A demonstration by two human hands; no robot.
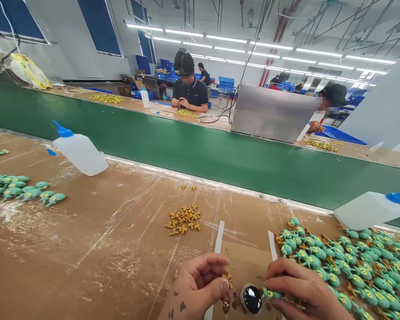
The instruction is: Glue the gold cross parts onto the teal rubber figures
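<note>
My left hand (200, 284) pinches a small orange-brown cross-shaped piece (227, 278) between thumb and fingers. My right hand (303, 289) grips a small mint-green toy figure (270, 293) with yellow markings, its body partly hidden by the fingers. Between the two hands stands a small round pot of dark, glossy liquid (252, 299). It rests on a piece of brown cardboard (245, 262) with dark stains around it. Beyond my left hand lies a heap of orange-brown cross-shaped pieces (184, 220).
Many green figures (360, 266) cover the table at right; several more (18, 189) lie far left. White bottles with blue nozzles stand at left (82, 153) and right (366, 211). A green conveyor belt (186, 146) runs behind, with co-workers seated across it.
</note>
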